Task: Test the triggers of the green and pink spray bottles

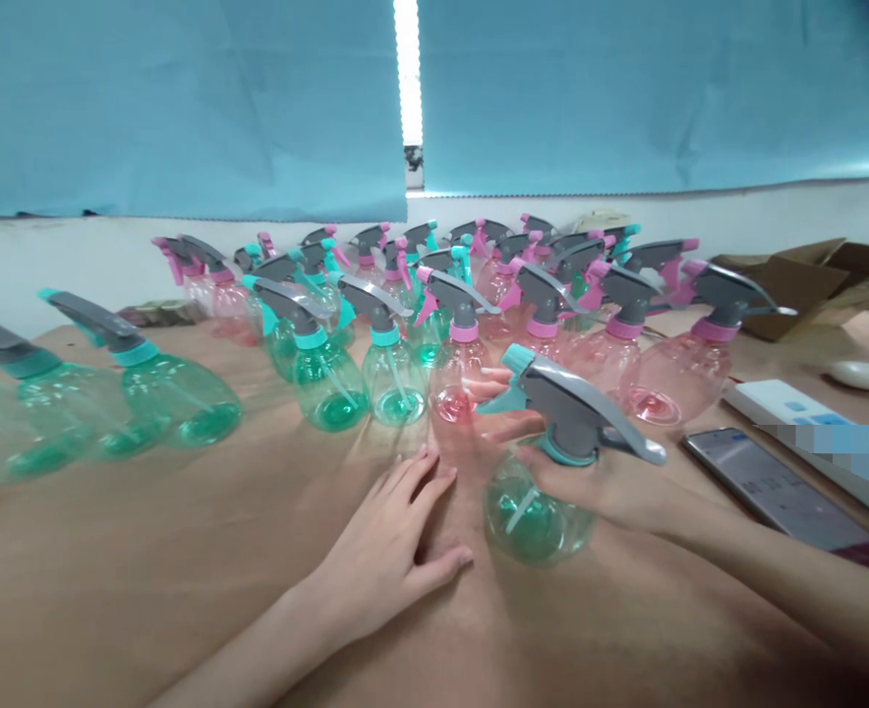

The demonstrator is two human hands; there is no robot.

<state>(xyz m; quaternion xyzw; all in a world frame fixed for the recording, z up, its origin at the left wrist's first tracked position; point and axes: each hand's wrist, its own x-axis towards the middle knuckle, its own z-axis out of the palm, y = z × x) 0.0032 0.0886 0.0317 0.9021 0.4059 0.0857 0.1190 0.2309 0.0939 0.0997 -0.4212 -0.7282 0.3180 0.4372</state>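
Observation:
My right hand point(586, 489) is wrapped around the neck of a green spray bottle point(534, 531) with a grey trigger head and teal collar. The bottle is close to the brown tabletop; whether its base touches cannot be made out. Part of my fingers is hidden behind the bottle. My left hand point(382, 551) lies palm down on the table, fingers stretched out and holding nothing. Just beyond it stand a clear green spray bottle point(397, 388), a darker green spray bottle point(331, 388) and a pink spray bottle point(449, 383).
Several pink and green spray bottles crowd the back, including a large pink bottle point(681, 374). Several green bottles point(184, 403) stand at the left. On the right are a phone point(781, 492), a white box point(795, 413), a white mouse point(866, 375) and an open cardboard box point(803, 295).

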